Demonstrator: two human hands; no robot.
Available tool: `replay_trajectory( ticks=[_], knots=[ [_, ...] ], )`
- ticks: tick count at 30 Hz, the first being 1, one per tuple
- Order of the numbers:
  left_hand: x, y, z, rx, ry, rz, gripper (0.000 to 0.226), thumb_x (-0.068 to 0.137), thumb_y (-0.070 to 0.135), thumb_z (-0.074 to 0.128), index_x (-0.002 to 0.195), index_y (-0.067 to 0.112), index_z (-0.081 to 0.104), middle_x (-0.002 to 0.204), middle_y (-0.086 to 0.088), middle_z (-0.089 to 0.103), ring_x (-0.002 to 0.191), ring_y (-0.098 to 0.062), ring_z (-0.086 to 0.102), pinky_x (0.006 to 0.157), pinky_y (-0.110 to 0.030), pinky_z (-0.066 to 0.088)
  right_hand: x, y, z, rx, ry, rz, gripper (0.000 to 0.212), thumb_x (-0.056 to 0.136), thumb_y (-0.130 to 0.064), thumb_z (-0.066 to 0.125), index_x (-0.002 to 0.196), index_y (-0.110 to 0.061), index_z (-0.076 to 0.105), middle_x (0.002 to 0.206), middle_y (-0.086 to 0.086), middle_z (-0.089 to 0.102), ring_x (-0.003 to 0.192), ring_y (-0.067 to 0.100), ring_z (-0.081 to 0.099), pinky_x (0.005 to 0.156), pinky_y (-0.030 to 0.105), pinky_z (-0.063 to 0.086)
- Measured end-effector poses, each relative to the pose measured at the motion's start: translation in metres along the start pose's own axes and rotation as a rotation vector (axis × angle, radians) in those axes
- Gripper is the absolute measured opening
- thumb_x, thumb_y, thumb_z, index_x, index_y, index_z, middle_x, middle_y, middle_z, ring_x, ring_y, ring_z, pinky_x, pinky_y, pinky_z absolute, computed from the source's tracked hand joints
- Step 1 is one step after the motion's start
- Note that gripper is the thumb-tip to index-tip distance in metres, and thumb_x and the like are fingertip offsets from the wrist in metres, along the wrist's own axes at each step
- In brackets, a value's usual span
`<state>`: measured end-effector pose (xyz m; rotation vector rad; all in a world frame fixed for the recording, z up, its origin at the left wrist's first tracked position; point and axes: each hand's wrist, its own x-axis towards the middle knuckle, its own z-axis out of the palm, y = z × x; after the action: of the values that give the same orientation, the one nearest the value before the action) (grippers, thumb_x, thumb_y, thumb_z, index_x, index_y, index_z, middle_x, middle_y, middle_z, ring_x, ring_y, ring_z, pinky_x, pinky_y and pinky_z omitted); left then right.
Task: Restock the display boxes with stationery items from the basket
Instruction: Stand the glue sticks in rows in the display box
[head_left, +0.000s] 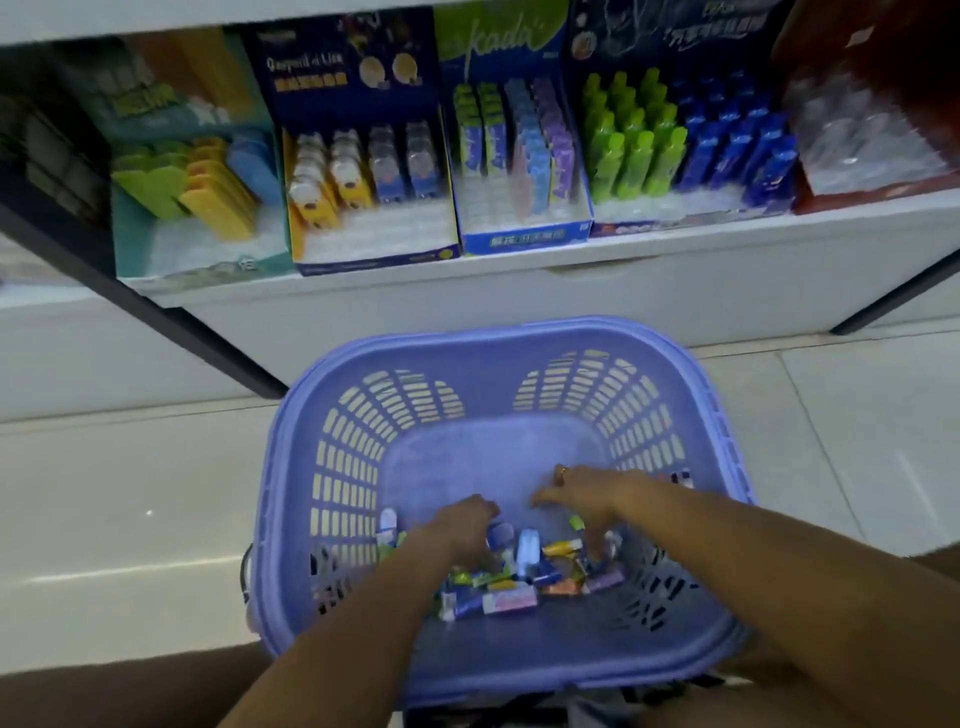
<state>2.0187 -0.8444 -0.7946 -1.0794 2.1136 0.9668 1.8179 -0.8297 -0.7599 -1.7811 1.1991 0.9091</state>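
Near wall of basket: a jumbled heap of small coloured stationery packets (514, 587) lies on the floor of the slotted lavender plastic basket (337, 467); the packets share no long axis.
Left hand: the left hand (465, 525) reaches down onto the heap's left side, fingers curled downward. Blur hides whether they pinch anything.
Right hand: the right hand (587, 496), a ring on one finger, hangs over the heap's right side with fingers bent down. Its grip cannot be told.
Key relation: the packets lie beneath and just nearward of both sets of fingertips, and the left hand looks deeper in.
Far side: beyond the basket's far rim, printed cardboard display boxes (524, 241) line a white shelf (519, 296), their front rows partly bare.
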Motion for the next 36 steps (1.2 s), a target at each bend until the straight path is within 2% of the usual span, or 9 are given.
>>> replay_trajectory(
  ticks=[5, 9, 16, 20, 23, 27, 30, 33, 36],
  knots=[
    [0.007, 0.005, 0.014, 0.142, -0.032, 0.09, 0.074, 0.068, 0.023, 0.082, 0.127, 0.002, 0.042, 0.128, -0.018, 0.044, 0.117, -0.033, 0.046, 0.094, -0.038, 0.039, 0.018, 0.0, 0.023, -0.028, 0.051, -0.073, 0.114, 0.053, -0.049, 0.086, 0.144, -0.033, 0.019, 0.14, 0.01, 0.023, 0.125, 0.032, 0.031, 0.102, 0.044, 0.038],
    [0.012, 0.006, 0.022, 0.231, -0.045, 0.072, 0.077, 0.072, 0.027, 0.079, 0.13, -0.002, 0.038, 0.131, -0.021, 0.044, 0.119, -0.035, 0.046, 0.099, -0.041, 0.039, 0.026, -0.019, 0.048, 0.156, 0.139, -0.041, 0.091, 0.054, -0.058, 0.082, 0.122, -0.017, 0.04, 0.122, 0.008, 0.048, 0.111, 0.028, 0.049, 0.087, 0.034, 0.043],
    [0.018, 0.003, 0.02, 0.207, -0.099, 0.041, 0.068, 0.073, 0.037, 0.078, 0.123, 0.003, 0.048, 0.124, -0.018, 0.056, 0.111, -0.033, 0.056, 0.092, -0.038, 0.044, 0.03, -0.044, 0.049, 0.097, 0.024, 0.059, 0.042, 0.08, -0.035, 0.068, 0.109, -0.006, 0.06, 0.109, 0.016, 0.058, 0.101, 0.03, 0.057, 0.087, 0.035, 0.048],
    [0.019, 0.006, 0.023, 0.124, -0.11, -0.007, 0.073, 0.073, 0.032, 0.078, 0.126, 0.001, 0.039, 0.125, -0.018, 0.054, 0.11, -0.036, 0.057, 0.087, -0.038, 0.044, 0.024, -0.047, 0.036, 0.111, -0.065, 0.13, 0.027, 0.086, -0.025, 0.062, 0.065, -0.012, 0.049, 0.066, 0.007, 0.043, 0.056, 0.019, 0.043, 0.061, 0.032, 0.04],
    [0.017, 0.006, 0.025, 0.037, -0.078, -0.035, 0.053, 0.084, 0.03, 0.064, 0.124, 0.003, 0.043, 0.127, -0.019, 0.054, 0.113, -0.036, 0.055, 0.087, -0.037, 0.044, 0.017, -0.039, 0.014, 0.255, -0.018, 0.125, 0.023, 0.088, -0.023, 0.06, 0.099, -0.003, 0.062, 0.087, 0.011, 0.052, 0.077, 0.021, 0.05, 0.068, 0.032, 0.042],
    [0.013, 0.017, 0.003, -0.311, -0.076, -0.122, 0.032, 0.088, 0.024, 0.06, 0.11, 0.0, 0.059, 0.112, -0.019, 0.063, 0.104, -0.033, 0.06, 0.083, -0.034, 0.045, -0.005, -0.014, -0.014, 0.679, 0.171, 0.081, 0.029, 0.092, -0.028, 0.059, 0.082, -0.001, 0.06, 0.081, 0.017, 0.054, 0.066, 0.017, 0.049, 0.069, 0.033, 0.044],
    [0.007, 0.03, -0.033, -1.04, -0.042, -0.18, 0.008, 0.087, 0.009, 0.056, 0.082, 0.004, 0.061, 0.066, -0.009, 0.066, 0.065, -0.02, 0.065, 0.07, -0.033, 0.051, -0.021, -0.001, -0.038, 1.031, 0.42, 0.128, 0.021, 0.09, -0.027, 0.06, 0.081, -0.009, 0.062, 0.07, 0.009, 0.057, 0.057, 0.011, 0.049, 0.051, 0.02, 0.042],
    [-0.002, 0.043, -0.075, -1.752, -0.067, -0.031, 0.019, 0.092, 0.009, 0.048, 0.104, 0.007, 0.062, 0.086, -0.013, 0.071, 0.081, -0.027, 0.07, 0.08, -0.041, 0.055, -0.033, -0.001, -0.063, 1.426, 0.654, 0.038, 0.019, 0.089, -0.02, 0.059, 0.094, -0.003, 0.065, 0.087, 0.013, 0.064, 0.072, 0.016, 0.056, 0.063, 0.024, 0.045],
    [-0.017, 0.057, -0.109, -1.954, 0.001, 0.091, 0.02, 0.093, 0.01, 0.045, 0.103, 0.005, 0.062, 0.085, -0.017, 0.072, 0.077, -0.033, 0.071, 0.077, -0.044, 0.055, -0.049, -0.008, -0.083, 1.517, 0.819, -0.07, 0.025, 0.089, -0.016, 0.059, 0.1, 0.006, 0.066, 0.092, 0.016, 0.065, 0.083, 0.022, 0.059, 0.076, 0.03, 0.047]
  ],
)
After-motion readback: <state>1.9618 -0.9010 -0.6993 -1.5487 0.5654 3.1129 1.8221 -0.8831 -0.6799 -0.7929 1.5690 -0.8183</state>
